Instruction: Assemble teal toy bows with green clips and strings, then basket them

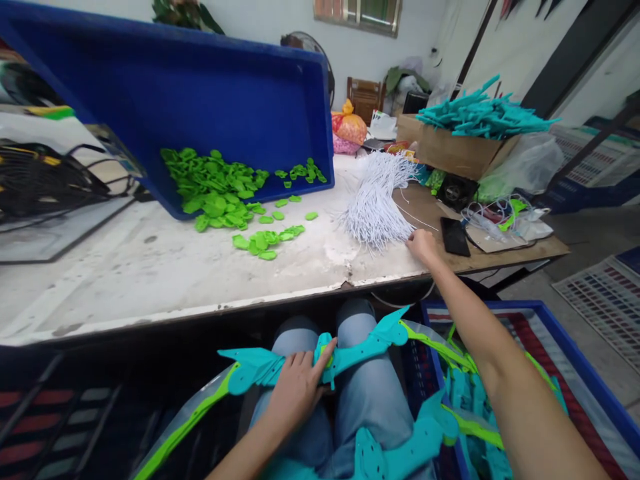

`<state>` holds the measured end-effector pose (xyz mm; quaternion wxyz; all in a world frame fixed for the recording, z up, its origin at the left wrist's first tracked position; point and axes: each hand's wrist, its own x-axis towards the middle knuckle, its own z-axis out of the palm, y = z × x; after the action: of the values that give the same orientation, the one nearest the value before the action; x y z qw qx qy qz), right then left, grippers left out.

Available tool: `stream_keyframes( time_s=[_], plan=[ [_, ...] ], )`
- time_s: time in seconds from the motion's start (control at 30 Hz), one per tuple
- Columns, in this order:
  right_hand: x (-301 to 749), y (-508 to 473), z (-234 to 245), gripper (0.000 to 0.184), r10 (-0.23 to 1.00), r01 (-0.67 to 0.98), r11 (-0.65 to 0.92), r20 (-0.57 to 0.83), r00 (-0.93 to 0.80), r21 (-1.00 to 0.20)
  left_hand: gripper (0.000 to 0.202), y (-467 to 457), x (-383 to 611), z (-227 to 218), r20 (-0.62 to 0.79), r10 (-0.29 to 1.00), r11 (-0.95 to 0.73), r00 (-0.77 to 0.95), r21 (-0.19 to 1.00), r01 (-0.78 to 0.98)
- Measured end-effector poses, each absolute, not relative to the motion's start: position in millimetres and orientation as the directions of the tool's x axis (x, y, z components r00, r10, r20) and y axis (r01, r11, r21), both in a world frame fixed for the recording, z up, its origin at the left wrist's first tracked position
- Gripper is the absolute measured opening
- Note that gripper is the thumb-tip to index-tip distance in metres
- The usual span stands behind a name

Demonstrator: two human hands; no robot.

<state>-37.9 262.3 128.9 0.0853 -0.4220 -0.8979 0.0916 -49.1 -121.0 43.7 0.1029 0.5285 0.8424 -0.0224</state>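
My left hand [299,387] rests on my lap, its fingers closed round the middle of a teal and green toy bow [360,350] that lies across my knees. My right hand [421,244] reaches out to the worktable [150,280], its fingers curled at the near edge of a bundle of white strings [376,200]; whether it grips a string I cannot tell. Small green plastic pieces [220,190] spill from a tilted blue bin [200,93] onto the table top.
A cardboard box [453,153] piled with teal parts stands at the back right, with a black phone [454,235] and plastic bags beside it. A blue crate [575,373] with more teal bows sits on the floor to my right. A black fan [40,177] stands left.
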Motion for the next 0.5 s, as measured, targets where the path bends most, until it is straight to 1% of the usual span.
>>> stream_keyframes(
  time_s=[0.1, 0.17, 0.2, 0.27, 0.3, 0.33, 0.37, 0.4, 0.43, 0.47, 0.5],
  plan=[
    [-26.3, 266.8, 134.4, 0.024, 0.762, 0.727, 0.63, 0.037, -0.647, -0.273, 0.079, -123.9, -54.5, 43.7, -0.229, 0.877, 0.45, -0.422, 0.089, 0.889],
    [3.8, 264.7, 138.9, 0.026, 0.734, 0.699, 0.65, 0.008, -0.679, -0.299, 0.08, -128.1, -59.5, 44.1, -0.242, 0.882, 0.442, -0.405, 0.123, 0.889],
    [25.7, 261.5, 140.0, 0.025, 0.711, 0.679, 0.659, -0.028, -0.703, -0.324, 0.082, -130.7, -61.8, 44.9, -0.219, 0.894, 0.427, -0.391, 0.146, 0.893],
    [80.7, 249.7, 138.4, 0.019, 0.625, 0.629, 0.631, -0.184, -0.759, -0.453, 0.081, -135.0, -64.1, 49.0, -0.098, 0.925, 0.38, -0.367, 0.193, 0.905],
    [111.5, 240.9, 135.6, 0.018, 0.539, 0.606, 0.559, -0.307, -0.784, -0.567, 0.077, -135.6, -63.3, 52.5, -0.018, 0.934, 0.353, -0.358, 0.219, 0.91],
    [142.4, 230.3, 131.7, 0.02, 0.431, 0.6, 0.438, -0.43, -0.794, -0.67, 0.07, -134.2, -60.7, 56.9, 0.056, 0.936, 0.324, -0.348, 0.252, 0.912],
    [171.8, 218.1, 126.8, 0.023, 0.333, 0.621, 0.299, -0.531, -0.779, -0.725, 0.06, -130.3, -56.1, 61.7, 0.102, 0.935, 0.296, -0.339, 0.298, 0.907],
    [198.4, 205.0, 121.1, 0.026, 0.273, 0.645, 0.167, -0.593, -0.757, -0.746, 0.05, -123.5, -49.4, 66.4, 0.11, 0.94, 0.263, -0.322, 0.367, 0.893],
    [220.8, 191.4, 114.6, 0.028, 0.28, 0.654, 0.063, -0.615, -0.737, -0.754, 0.043, -113.7, -40.7, 70.2, 0.081, 0.953, 0.225, -0.293, 0.459, 0.86],
    [238.4, 178.2, 107.5, 0.03, 0.344, 0.643, -0.001, -0.604, -0.719, -0.766, 0.038, -100.8, -30.4, 72.3, 0.024, 0.968, 0.193, -0.25, 0.566, 0.802],
    [251.1, 165.9, 99.6, 0.031, 0.455, 0.614, -0.022, -0.555, -0.697, -0.789, 0.035, -85.5, -18.5, 72.3, -0.053, 0.979, 0.181, -0.196, 0.673, 0.717]
  ],
)
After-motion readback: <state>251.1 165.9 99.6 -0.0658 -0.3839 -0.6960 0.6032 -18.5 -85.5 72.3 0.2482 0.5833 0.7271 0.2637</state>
